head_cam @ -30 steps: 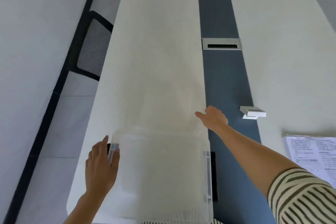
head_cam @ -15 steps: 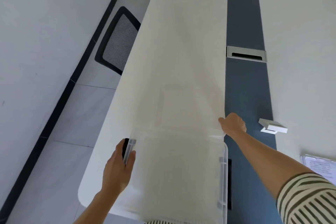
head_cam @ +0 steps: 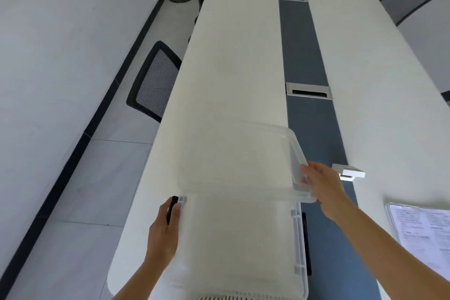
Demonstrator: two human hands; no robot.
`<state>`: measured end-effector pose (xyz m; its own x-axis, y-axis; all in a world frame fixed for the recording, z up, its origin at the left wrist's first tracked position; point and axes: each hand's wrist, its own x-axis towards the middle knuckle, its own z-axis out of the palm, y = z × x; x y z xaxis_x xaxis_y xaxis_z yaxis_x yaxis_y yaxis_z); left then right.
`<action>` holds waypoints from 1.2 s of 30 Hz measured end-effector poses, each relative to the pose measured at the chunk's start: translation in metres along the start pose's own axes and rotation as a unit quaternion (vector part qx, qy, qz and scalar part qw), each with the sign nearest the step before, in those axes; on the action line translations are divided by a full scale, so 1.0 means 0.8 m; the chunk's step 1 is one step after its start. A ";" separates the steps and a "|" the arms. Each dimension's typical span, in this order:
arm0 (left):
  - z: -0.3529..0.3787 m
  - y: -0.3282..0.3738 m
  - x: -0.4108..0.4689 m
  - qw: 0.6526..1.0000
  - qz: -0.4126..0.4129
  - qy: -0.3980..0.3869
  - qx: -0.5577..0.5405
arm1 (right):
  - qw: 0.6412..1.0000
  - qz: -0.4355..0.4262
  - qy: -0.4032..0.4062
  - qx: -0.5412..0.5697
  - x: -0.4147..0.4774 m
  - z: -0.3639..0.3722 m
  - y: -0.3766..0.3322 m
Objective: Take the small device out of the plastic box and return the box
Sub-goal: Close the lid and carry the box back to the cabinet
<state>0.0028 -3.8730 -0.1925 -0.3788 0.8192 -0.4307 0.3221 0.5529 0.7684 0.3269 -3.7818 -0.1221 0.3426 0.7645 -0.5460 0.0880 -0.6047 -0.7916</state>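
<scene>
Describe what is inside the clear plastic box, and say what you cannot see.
With the lid lifted, the plastic box shows only a pale, hazy interior; no device is discernible. Its near end runs out of frame.

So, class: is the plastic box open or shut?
Open. The right hand holds the clear lid beyond the plastic box; the left hand steadies its side.

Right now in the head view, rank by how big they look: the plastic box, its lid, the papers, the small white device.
1. plastic box
2. lid
3. papers, partly out of frame
4. small white device
The box lies nearest the camera, which flatters it.
</scene>
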 end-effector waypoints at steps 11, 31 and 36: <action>-0.032 0.006 -0.003 0.998 0.031 -0.037 -0.043 | 0.997 -0.044 0.042 -0.047 -0.128 0.000 0.141; -0.052 0.005 0.010 0.986 -0.063 -0.156 -0.004 | 0.989 0.078 -0.039 -0.124 -0.101 -0.030 0.163; -0.050 0.018 0.006 0.984 -0.050 -0.173 0.012 | 0.991 0.048 0.014 -0.123 -0.090 -0.008 0.157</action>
<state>-0.0294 -3.8674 -0.1647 -0.0924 0.7613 -0.6418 0.3209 0.6330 0.7046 0.3194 -3.9145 -0.1803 0.3860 0.6958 -0.6057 0.2774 -0.7137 -0.6432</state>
